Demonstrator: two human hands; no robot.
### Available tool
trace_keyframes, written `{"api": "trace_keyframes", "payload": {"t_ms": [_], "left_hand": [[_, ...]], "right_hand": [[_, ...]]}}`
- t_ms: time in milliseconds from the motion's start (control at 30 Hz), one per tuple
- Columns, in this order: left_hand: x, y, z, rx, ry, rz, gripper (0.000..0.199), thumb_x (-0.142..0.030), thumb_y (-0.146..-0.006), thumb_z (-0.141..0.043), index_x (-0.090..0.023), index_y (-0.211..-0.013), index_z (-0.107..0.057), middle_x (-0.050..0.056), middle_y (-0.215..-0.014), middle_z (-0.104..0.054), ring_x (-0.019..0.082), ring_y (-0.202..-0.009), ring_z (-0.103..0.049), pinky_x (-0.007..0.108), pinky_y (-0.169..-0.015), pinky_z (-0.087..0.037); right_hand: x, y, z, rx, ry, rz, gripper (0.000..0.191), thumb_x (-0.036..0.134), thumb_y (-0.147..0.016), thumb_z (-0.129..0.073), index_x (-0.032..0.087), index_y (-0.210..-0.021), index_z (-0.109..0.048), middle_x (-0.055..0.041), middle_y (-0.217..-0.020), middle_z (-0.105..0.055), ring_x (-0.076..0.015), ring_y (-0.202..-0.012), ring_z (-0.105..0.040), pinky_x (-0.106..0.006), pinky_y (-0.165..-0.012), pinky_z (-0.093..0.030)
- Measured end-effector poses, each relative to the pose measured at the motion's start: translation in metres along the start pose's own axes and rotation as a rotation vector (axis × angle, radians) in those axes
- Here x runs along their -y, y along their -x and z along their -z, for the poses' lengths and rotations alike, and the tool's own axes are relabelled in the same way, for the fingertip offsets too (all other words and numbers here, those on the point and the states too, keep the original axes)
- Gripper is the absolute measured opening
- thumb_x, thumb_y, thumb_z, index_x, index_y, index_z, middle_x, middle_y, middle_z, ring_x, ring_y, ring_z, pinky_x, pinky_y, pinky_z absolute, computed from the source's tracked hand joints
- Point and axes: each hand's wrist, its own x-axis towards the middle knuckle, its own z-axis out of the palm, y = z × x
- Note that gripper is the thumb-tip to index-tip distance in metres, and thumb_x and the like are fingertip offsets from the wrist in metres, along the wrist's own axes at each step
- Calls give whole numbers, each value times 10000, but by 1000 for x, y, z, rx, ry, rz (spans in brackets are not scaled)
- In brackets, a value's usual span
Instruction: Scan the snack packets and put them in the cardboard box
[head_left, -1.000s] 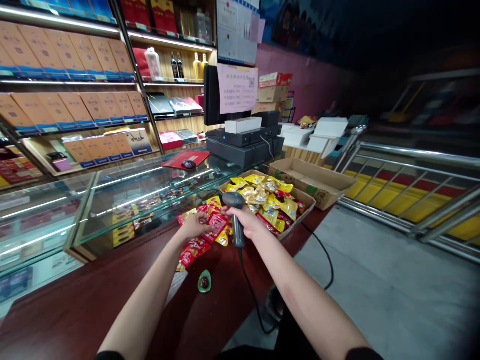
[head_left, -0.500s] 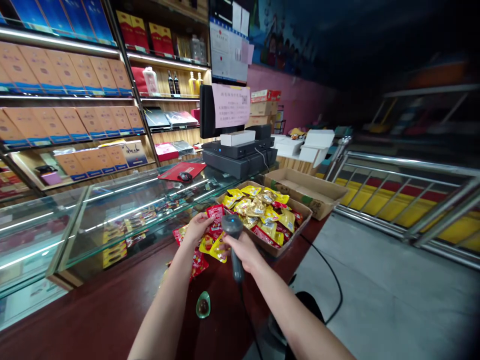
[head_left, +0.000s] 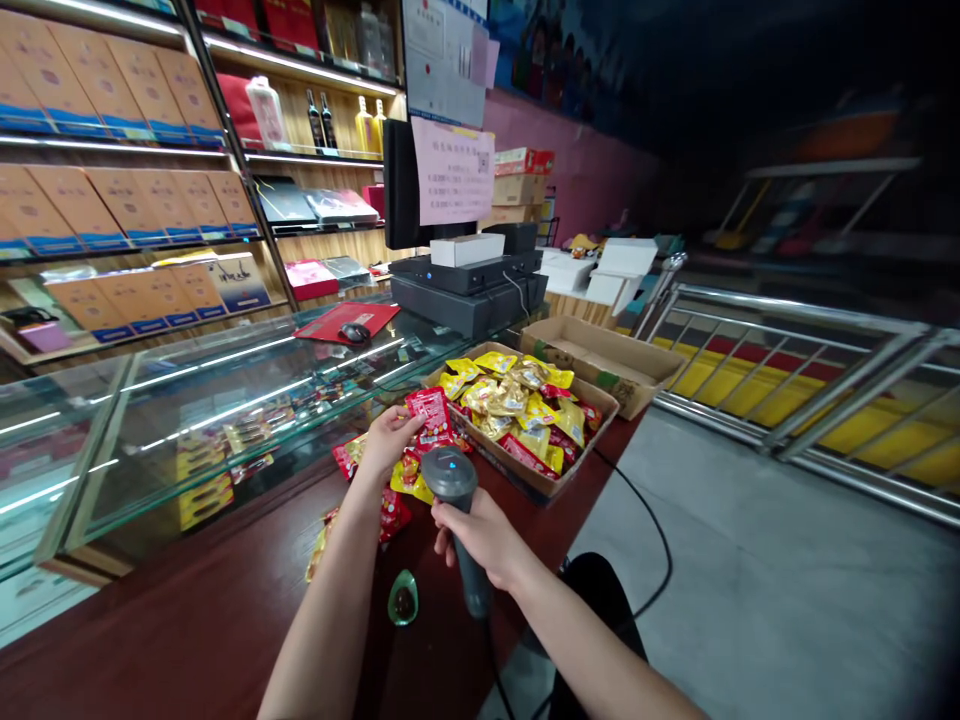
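My left hand (head_left: 391,440) pinches a red snack packet (head_left: 430,412) by its edge, holding it up beyond the scanner's head. Wrapped around the handle of a grey barcode scanner (head_left: 450,478) is my right hand (head_left: 484,535); the scanner's head carries a small blue light and its cable drops from the handle's end. Below and beside my left hand, red and yellow snack packets (head_left: 394,515) lie loose on the dark red counter (head_left: 225,620). An open cardboard box (head_left: 517,472) full of yellow, gold and red packets stands just past the scanner.
A small green dish (head_left: 403,600) with something brown in it sits near my forearms. Behind the full box lies another cardboard tray (head_left: 600,365). A glass display case (head_left: 247,410) runs along the left. Further back stand a mouse (head_left: 354,332) and a monitor (head_left: 400,185). Metal railings (head_left: 772,370) are at right.
The barcode scanner has moved slightly left and nearer to me, with more of its head and handle showing. The red packet stays in my left hand. The whole view has shifted a little.
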Motion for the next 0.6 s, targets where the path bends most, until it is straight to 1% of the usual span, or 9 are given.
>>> {"api": "trace_keyframes", "payload": {"t_ms": [167, 300, 467, 600], "left_hand": [[0, -1, 3, -14, -32, 28, 413, -397, -553, -799, -175, -756, -516, -45, -557, -583, 75, -464, -522, 164, -455, -367], [1, -2, 4, 11, -41, 46, 427, -425, -558, -792, -175, -767, -516, -32, -594, -617, 71, -470, -523, 166, -463, -372], [2, -1, 3, 39, -34, 37, 434, -432, -550, -795, -179, -767, -517, -51, -559, -593, 63, -452, -494, 164, -451, -343], [0, 0, 1, 28, -40, 41, 436, -431, -541, -797, -181, -766, -520, -53, -550, -583, 67, -446, -489, 171, -450, -338]], "right_hand": [[-1, -2, 0, -16, 14, -17, 150, 278, -663, -595, 165, -653, -498, 50, -451, -486, -108, -404, -514, -185, -336, -352], [0, -3, 1, -24, 13, -11, 158, 283, -661, -598, 164, -640, -496, 46, -439, -493, -106, -397, -508, -189, -342, -355], [4, -1, -1, -34, 19, -14, 162, 276, -658, -586, 163, -591, -491, 45, -416, -477, -101, -390, -499, -187, -346, -351], [6, -1, -2, -42, 20, -23, 164, 276, -663, -589, 169, -595, -484, 44, -411, -482, -101, -382, -490, -191, -349, -352]]}}
